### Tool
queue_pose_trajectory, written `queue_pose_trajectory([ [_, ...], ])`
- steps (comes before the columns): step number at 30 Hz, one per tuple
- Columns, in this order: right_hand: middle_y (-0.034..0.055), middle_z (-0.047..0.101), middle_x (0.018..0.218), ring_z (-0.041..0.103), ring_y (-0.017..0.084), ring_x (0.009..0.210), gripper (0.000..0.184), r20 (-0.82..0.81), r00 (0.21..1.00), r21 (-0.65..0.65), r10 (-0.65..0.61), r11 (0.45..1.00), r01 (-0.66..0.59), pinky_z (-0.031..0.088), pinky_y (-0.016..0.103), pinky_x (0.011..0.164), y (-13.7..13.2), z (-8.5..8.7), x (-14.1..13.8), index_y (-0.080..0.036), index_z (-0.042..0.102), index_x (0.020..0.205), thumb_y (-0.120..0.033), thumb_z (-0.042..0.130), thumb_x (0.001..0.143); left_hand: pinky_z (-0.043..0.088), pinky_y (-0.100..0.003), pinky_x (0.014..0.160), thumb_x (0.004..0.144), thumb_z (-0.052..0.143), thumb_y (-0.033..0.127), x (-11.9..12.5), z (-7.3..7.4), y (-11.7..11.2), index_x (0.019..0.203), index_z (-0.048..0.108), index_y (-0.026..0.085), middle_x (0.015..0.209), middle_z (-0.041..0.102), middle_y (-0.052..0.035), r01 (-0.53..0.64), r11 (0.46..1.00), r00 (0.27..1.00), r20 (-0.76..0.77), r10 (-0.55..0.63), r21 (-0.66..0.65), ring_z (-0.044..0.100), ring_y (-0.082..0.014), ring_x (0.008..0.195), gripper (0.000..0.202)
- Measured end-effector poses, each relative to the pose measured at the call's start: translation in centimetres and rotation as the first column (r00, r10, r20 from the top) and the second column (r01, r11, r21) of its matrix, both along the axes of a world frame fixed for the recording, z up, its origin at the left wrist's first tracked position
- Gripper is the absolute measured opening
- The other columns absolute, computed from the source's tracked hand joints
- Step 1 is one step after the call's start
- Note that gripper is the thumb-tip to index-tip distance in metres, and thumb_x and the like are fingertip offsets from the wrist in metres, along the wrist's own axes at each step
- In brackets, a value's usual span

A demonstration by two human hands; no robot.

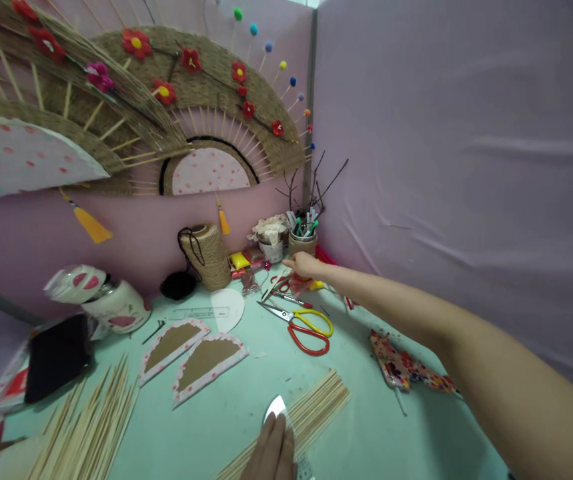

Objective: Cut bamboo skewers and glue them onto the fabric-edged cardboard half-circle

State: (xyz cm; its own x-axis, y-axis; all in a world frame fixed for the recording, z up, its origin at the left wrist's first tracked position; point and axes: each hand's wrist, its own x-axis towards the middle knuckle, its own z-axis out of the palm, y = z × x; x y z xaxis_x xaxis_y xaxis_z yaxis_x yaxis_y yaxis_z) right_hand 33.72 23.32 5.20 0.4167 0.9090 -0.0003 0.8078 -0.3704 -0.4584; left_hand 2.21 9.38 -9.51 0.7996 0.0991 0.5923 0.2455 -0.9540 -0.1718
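A: Sticks (pixel 320 408) first: which way do they lie from your left grip (pixel 272 452)?

B: Directly beneath and out to both sides. Their long axis slants across the worktop (pixel 361 453), from its near edge up toward the right edge, and your fingers cross that line. This seems the relation that counts.

A: And your left grip itself?

B: Your fingers lie straight and close together, over a shiny white piece (pixel 277 405) on the sticks. Your palm runs out of view, so there's no telling whether it closes on anything.

A: Which of your hands is nearer the sticks?

B: Your left, plainly. Your right grip (pixel 303 265) is well apart from them, stretched toward the worktop's far right corner, just in front of the pen pot (pixel 302 245).

A: Is it holding something?

B: You have its fingers bunched, one pointing left, but it's too small to tell. Between it and the sticks you have the large scissors (pixel 289 316), with one yellow and one red handle, their tips toward the left edge.
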Motion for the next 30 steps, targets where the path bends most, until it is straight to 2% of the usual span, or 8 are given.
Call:
queue_pose_trajectory([
  [7, 0.0201, 0.061, 0.115, 0.055, 0.032, 0.115, 0.024, 0.454, 0.890, -0.095, 0.049, 0.995, -0.006, 0.042, 0.048, 0.094, -0.5, 6.0, 3.8, -0.010, 0.063, 0.105, -0.020, 0.045, 0.094, 0.056, -0.021, 0.084, 0.092, 0.044, 0.019, -0.1, 0.6, -1.0, 0.110, 0.064, 0.012, 0.115, 0.068, -0.0098, -0.069, 0.998, 0.993, -0.093, 0.069, 0.001, 0.065, -0.0193, 0.105, 0.028],
  [13, 0.0088, 0.059, 0.118, 0.060, 0.021, 0.101, 0.035, 0.622, 0.776, -0.206, 0.106, 0.978, 0.032, 0.051, 0.043, 0.085, 0.7, 6.0, 4.0, -0.015, 0.056, 0.118, -0.035, 0.057, 0.089, 0.056, -0.023, 0.085, 0.093, 0.043, 0.023, -0.2, 1.2, -1.7, 0.114, 0.062, 0.014, 0.122, 0.065, -0.0085, -0.127, 0.992, 0.987, -0.094, 0.127, 0.003, 0.061, -0.0200, 0.112, 0.030],
  [16, 0.0136, 0.065, 0.109, 0.062, 0.024, 0.101, 0.023, 0.657, 0.744, -0.203, 0.123, 0.979, 0.017, 0.049, 0.040, 0.084, 0.7, 6.2, 3.8, -0.012, 0.063, 0.106, -0.027, 0.054, 0.091, 0.055, -0.023, 0.087, 0.093, 0.043, 0.021, -0.1, 1.5, -2.1, 0.118, 0.061, 0.013, 0.125, 0.063, -0.0092, -0.143, 0.989, 0.985, -0.102, 0.140, -0.032, 0.059, -0.0201, 0.115, 0.031],
  [19, 0.0197, 0.069, 0.102, 0.064, 0.029, 0.100, 0.021, 0.681, 0.726, -0.156, 0.097, 0.988, 0.014, 0.047, 0.037, 0.079, 0.1, 7.7, 4.0, -0.013, 0.068, 0.099, -0.018, 0.051, 0.088, 0.054, -0.024, 0.087, 0.094, 0.039, 0.020, 0.3, 0.9, -2.8, 0.118, 0.060, 0.013, 0.126, 0.062, -0.0100, -0.193, 0.976, 0.981, -0.049, 0.189, -0.100, 0.057, -0.0196, 0.118, 0.033],
  [23, 0.0200, 0.069, 0.103, 0.066, 0.030, 0.092, 0.027, 0.703, 0.711, -0.051, -0.015, 0.996, 0.071, 0.048, 0.036, 0.070, -1.7, 10.7, 4.6, -0.015, 0.065, 0.106, -0.022, 0.046, 0.088, 0.054, -0.029, 0.089, 0.095, 0.031, 0.015, 0.8, -0.2, -3.8, 0.116, 0.060, 0.014, 0.128, 0.060, -0.0099, -0.269, 0.944, 0.961, 0.013, 0.277, -0.192, 0.052, -0.0211, 0.124, 0.036],
  [25, 0.0186, 0.069, 0.102, 0.066, 0.029, 0.090, 0.028, 0.691, 0.719, 0.029, -0.070, 0.997, 0.068, 0.047, 0.035, 0.069, -3.1, 11.8, 4.8, -0.016, 0.064, 0.106, -0.026, 0.044, 0.089, 0.053, -0.029, 0.090, 0.095, 0.031, 0.013, 0.8, -0.2, -4.0, 0.118, 0.059, 0.014, 0.129, 0.059, -0.0098, -0.270, 0.942, 0.962, -0.016, 0.272, -0.199, 0.051, -0.0213, 0.124, 0.036],
  [27, 0.0146, 0.070, 0.093, 0.065, 0.025, 0.083, 0.024, 0.592, 0.803, 0.133, -0.071, 0.991, -0.010, 0.047, 0.032, 0.068, -4.4, 12.2, 4.7, -0.016, 0.065, 0.099, -0.027, 0.047, 0.087, 0.054, -0.029, 0.089, 0.094, 0.032, 0.013, 0.7, 0.5, -3.9, 0.119, 0.058, 0.013, 0.129, 0.060, -0.0105, -0.258, 0.947, 0.966, -0.034, 0.256, -0.192, 0.052, -0.0218, 0.124, 0.036],
  [30, 0.0068, 0.069, 0.078, 0.061, 0.016, 0.066, 0.016, 0.279, 0.958, 0.170, 0.070, 0.978, -0.121, 0.044, 0.025, 0.059, -6.0, 11.5, 4.0, -0.016, 0.062, 0.088, -0.025, 0.049, 0.084, 0.054, -0.028, 0.089, 0.092, 0.038, 0.012, 0.4, 2.0, -3.6, 0.122, 0.056, 0.012, 0.128, 0.060, -0.0111, -0.229, 0.954, 0.972, -0.108, 0.211, -0.196, 0.053, -0.0216, 0.123, 0.035],
])
